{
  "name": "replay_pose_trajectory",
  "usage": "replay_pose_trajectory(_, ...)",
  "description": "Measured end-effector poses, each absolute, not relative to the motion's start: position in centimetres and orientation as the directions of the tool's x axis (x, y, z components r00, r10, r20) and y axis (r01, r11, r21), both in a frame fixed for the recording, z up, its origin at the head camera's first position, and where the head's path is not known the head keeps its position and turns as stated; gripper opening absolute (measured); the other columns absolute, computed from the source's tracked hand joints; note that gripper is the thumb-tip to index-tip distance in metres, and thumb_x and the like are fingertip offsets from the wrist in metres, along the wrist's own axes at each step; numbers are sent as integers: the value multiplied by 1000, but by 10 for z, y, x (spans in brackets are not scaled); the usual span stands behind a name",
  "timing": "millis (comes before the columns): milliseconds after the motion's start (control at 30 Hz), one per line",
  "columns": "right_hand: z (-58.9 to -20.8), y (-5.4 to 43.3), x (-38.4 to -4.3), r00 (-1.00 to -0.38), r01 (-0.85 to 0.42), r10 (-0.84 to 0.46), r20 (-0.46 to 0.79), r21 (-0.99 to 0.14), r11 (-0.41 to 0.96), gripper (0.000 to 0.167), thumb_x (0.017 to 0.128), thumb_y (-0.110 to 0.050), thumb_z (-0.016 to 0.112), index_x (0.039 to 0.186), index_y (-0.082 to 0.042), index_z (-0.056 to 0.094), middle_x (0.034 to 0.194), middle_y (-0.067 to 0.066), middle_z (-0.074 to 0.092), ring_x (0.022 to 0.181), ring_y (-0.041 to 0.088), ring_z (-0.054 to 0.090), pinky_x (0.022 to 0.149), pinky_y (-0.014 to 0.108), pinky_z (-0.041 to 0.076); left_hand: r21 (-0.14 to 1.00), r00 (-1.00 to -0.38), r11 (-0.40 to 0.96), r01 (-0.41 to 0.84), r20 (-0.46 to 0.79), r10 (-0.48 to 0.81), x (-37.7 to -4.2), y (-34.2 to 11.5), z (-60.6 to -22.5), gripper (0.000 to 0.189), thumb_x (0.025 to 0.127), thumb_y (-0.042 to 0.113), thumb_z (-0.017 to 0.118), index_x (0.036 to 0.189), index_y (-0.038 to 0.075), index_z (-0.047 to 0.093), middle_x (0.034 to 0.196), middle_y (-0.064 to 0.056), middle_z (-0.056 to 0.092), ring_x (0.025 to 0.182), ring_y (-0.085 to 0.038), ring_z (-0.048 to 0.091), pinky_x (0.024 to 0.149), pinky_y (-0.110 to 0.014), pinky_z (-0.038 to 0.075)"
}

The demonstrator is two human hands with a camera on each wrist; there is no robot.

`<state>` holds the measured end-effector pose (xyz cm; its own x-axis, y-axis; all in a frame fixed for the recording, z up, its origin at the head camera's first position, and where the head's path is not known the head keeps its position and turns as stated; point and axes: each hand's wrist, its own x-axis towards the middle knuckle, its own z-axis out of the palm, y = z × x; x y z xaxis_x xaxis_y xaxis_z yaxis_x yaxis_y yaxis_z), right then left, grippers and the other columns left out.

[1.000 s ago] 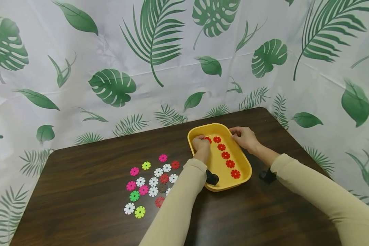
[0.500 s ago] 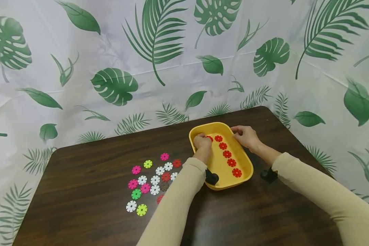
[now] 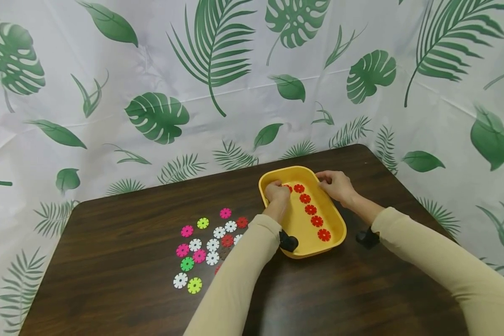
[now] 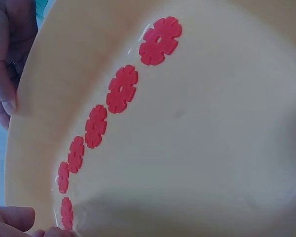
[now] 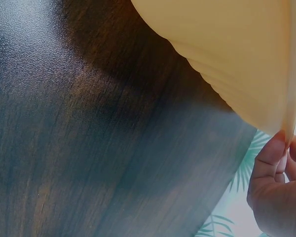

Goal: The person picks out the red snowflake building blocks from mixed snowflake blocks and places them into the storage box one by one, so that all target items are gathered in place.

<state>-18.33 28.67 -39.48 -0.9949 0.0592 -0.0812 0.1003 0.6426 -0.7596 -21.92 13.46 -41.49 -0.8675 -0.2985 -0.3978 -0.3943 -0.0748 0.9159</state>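
Observation:
My left hand (image 3: 278,192) is inside the yellow plastic tray (image 3: 297,240), at its far left corner. Its curled fingers hold the edge of a red notched interlocking disc (image 4: 66,212), partly hidden by them. More red discs (image 3: 311,209) lie flat in a line along the tray's right side, bending left at the far end. In the right wrist view, the thumb and finger of my right hand (image 5: 276,190) pinch the tray's rim (image 5: 290,89). That grip is at the far right of the tray in the head view.
Several loose discs lie left of the tray on the dark wooden table (image 3: 117,261): white (image 3: 180,280), pink (image 3: 186,231), yellow (image 3: 195,285), green (image 3: 187,263) and red (image 3: 241,222). My left sleeve (image 3: 235,275) covers part of this group. A leaf-print cloth (image 3: 235,98) hangs behind the table.
The head view has shifted slightly. Both hands keep nearly the same places on the tray, and the line of red discs looks unchanged.

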Motion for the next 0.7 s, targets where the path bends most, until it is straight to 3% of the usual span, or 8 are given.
replay_pose_trajectory(167,-394,287,-183,-994,106,64,-85,-756,646,37,106,-2,53,141,13,54,122,34,63,101,41,69,93,48,60,912,-880,13,-410,-392,-268,-214,133,-405,42,90,-12,60,129,-1,70,131,-16,66,117,-27,60,108,-37,51)
replay_pose_trajectory(567,-397,286,-183,-993,119,69,-98,-753,647,38,106,-1,54,142,13,53,119,32,64,96,37,68,92,46,61,919,-913,-136,-369,-386,-132,-206,132,-393,40,96,-3,69,136,-3,64,131,-18,66,124,-30,62,108,-35,52)
replay_pose_trajectory(700,-395,286,-185,-993,119,68,-98,-754,646,38,106,-1,53,142,12,53,119,32,64,97,38,67,92,46,61,912,-926,-196,-359,-375,-50,-201,126,-380,41,97,-1,70,137,-2,63,130,-19,67,119,-28,65,106,-34,53)
